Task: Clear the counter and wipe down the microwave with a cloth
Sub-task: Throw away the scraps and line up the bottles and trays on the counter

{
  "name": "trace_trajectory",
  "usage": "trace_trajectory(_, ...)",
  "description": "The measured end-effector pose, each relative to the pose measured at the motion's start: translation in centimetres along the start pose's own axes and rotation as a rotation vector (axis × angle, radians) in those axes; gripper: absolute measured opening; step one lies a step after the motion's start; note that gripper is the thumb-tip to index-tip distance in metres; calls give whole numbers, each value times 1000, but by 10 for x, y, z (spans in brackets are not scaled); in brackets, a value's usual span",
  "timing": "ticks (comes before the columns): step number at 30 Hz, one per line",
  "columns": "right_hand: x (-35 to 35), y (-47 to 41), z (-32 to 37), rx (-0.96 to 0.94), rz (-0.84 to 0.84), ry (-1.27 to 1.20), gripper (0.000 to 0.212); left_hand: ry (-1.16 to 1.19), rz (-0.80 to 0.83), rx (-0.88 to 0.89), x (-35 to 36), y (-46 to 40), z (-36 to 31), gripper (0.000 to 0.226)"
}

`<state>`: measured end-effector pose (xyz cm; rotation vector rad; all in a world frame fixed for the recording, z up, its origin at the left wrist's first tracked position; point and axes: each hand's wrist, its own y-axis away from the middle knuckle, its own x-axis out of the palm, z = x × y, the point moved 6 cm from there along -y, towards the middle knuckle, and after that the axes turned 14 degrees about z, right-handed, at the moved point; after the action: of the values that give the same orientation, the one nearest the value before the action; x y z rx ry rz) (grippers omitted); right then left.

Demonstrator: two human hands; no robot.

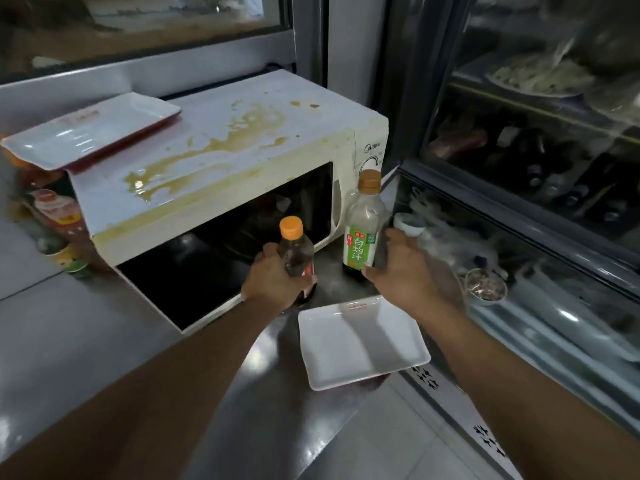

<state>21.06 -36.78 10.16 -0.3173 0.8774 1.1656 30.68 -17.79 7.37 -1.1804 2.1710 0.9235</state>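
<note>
A white microwave [221, 147] stands on the steel counter [104, 341], its top smeared with brown sauce stains. My left hand [273, 278] grips a dark sauce bottle [297, 252] with an orange cap, standing in front of the microwave door. My right hand [408, 268] reaches around a taller bottle [363, 226] with a green label and brown cap; the thumb touches its base and the fingers lie spread behind it. A white rectangular plate [360, 344] lies on the counter's front right corner, below both hands. No cloth is in view.
Another white plate [90, 129] rests on the microwave's left top edge. Several bottles [59, 216] stand to the microwave's left. A glass-door fridge [536, 168] with dishes and bottles fills the right side. A small white cup [408, 223] sits behind the tall bottle.
</note>
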Motion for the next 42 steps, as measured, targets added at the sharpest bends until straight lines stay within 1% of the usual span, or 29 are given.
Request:
trace_trajectory(6,-1,-33,-19,-52,-62,-55,72,-4,-184,-55,6,-10,-5,63)
trace_trajectory(12,0,-61,-22,-87,-104,-130,84,-18,-282,-63,9,-13,-2,54)
trace_trajectory(14,1,-71,-21,-113,-104,-170,83,-30,-306,-62,7,-13,-2,51)
trace_trajectory(17,1,-82,-20,-158,-125,-228,72,-33,-313,-53,4,-12,-1,47)
trace_trajectory(21,4,-87,-18,-175,-137,-285,56,-50,-304,-56,1,-7,0,47)
trace_trajectory(23,5,-86,-14,-185,-143,-306,51,-70,-306,-57,-2,-4,0,49)
trace_trajectory(26,4,-79,-7,-200,-154,-344,48,-89,-309,-45,-8,5,1,53)
trace_trajectory(30,-5,-62,13,-240,-156,-337,49,-82,-307,-30,-21,25,3,57)
trace_trajectory(34,-11,-38,37,-274,-123,-305,51,-40,-318,1,-39,52,5,58)
trace_trajectory(38,-13,-11,65,-301,-78,-276,51,-16,-328,-8,-64,83,9,59)
trace_trajectory(42,-11,19,96,-347,-42,-209,43,-18,-337,-8,-89,115,13,60)
